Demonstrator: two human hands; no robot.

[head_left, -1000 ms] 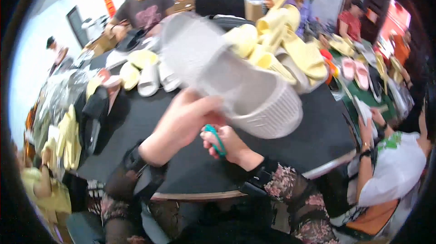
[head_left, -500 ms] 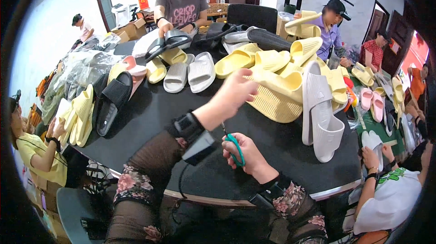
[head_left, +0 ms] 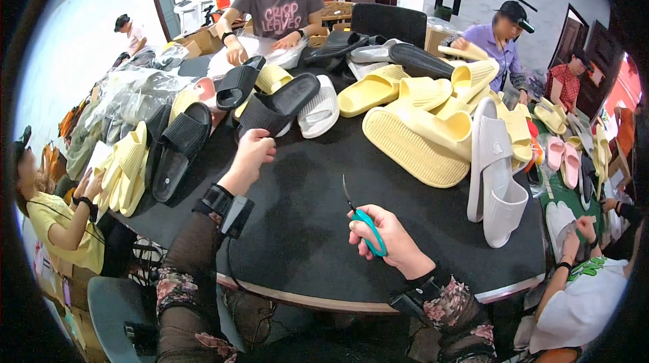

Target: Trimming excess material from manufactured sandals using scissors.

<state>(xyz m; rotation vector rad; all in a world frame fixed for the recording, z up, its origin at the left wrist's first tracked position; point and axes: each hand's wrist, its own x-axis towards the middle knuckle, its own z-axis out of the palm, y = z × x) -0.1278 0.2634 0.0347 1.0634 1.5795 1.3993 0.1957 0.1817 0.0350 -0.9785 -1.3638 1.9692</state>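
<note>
- My left hand (head_left: 253, 152) reaches over the black worktop (head_left: 304, 228), fingers curled just short of a black slipper (head_left: 277, 105).
- My right hand (head_left: 385, 241) grips teal-handled scissors (head_left: 362, 220), blades pointing up.

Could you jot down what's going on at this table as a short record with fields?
Setting: round black table heaped with foam slide sandals, other people seated around it
Left hand: reaching to a black slide, touching its near edge
Right hand: holding teal-handled scissors, blades pointing up
Nearby: pale grey slides standing on edge, yellow slides piled behind
</note>
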